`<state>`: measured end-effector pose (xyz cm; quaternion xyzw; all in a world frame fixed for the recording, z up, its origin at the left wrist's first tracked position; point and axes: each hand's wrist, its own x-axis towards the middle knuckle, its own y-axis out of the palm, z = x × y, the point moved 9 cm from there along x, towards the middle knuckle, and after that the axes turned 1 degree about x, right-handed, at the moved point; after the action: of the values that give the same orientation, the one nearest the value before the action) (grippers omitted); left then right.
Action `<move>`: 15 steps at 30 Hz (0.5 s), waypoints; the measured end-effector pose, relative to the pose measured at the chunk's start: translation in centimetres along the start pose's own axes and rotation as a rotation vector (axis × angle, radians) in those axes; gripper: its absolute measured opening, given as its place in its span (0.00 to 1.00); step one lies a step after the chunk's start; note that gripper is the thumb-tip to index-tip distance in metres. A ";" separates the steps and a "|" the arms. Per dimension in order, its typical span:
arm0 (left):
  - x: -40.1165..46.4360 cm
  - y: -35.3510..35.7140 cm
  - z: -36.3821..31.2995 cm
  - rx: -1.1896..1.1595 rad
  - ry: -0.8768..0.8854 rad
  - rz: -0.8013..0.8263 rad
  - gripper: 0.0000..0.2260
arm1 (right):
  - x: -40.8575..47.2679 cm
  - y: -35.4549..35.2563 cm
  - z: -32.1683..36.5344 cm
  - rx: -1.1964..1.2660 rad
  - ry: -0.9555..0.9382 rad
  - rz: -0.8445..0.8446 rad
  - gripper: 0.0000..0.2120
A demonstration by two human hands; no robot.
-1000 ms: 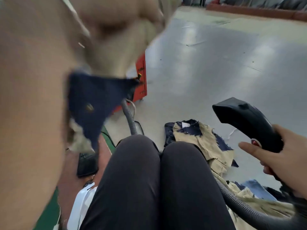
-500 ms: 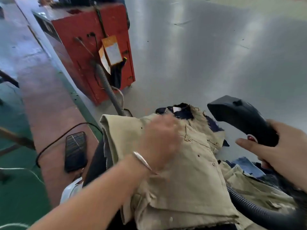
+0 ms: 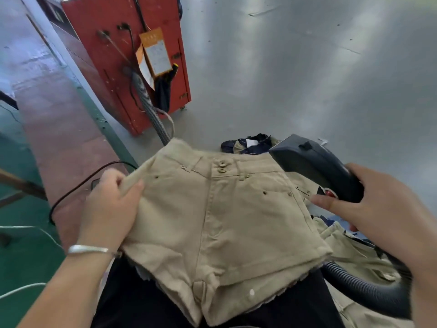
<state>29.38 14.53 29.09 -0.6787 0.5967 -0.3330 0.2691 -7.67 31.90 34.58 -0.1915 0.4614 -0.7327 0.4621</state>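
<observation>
Khaki shorts (image 3: 227, 221) are lying front-up across the person's lap (image 3: 142, 304), with the waistband pointing away from the person and the leg hems pointing toward them; two metal buttons are showing at the middle of the waistband. The left hand (image 3: 111, 209) is gripping the left side edge of the shorts, thumb pressing on top of the cloth and fingers curling beneath it; a silver bangle (image 3: 89, 249) is sitting on that wrist, just left of the shorts' hem. The right hand (image 3: 383, 209) is holding the handle of a black handheld nozzle (image 3: 314, 164) at the right edge of the shorts, its fingers wrapping round the handle and its forefinger stretching straight toward the shorts' right pocket; the nozzle's head is hanging over the right end of the waistband, and whether it is touching the cloth cannot be told. A black ribbed hose (image 3: 364, 287) is curving below the right hand, just right of the shorts' hem. A heap of khaki garments (image 3: 354, 256) is lying right of the shorts, under that hose; a navy garment (image 3: 248, 143) is lying just beyond the waistband. A red cabinet (image 3: 118, 67) is standing on the grey floor (image 3: 307, 67), well beyond the shorts to the left; a grey hose (image 3: 149, 107) is descending from it toward the waistband, and an orange tag (image 3: 155, 52) is hanging on its face. A black cable (image 3: 78, 185) is looping left of the shorts.
</observation>
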 end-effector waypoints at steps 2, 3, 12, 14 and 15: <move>-2.2 0.0 1.9 0.070 -0.024 0.088 0.12 | -0.1 -0.4 -0.4 0.008 0.006 -0.025 0.15; -2.9 -0.4 2.2 0.106 -0.015 0.090 0.11 | -0.1 -0.5 -0.5 0.011 0.007 -0.040 0.15; -11.1 3.4 -13.5 0.047 0.635 0.390 0.09 | -1.0 -0.4 0.4 0.006 -0.018 -0.049 0.16; -14.1 7.3 -16.2 0.137 0.742 0.502 0.17 | -1.3 -0.3 0.9 -0.008 -0.024 -0.036 0.17; -15.2 9.0 -16.9 0.196 0.764 0.520 0.21 | -1.4 -0.1 1.2 -0.022 -0.026 -0.025 0.17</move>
<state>9.62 28.86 30.94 -0.3070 0.7689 -0.5352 0.1677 -6.19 32.55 35.46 -0.2119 0.4608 -0.7308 0.4568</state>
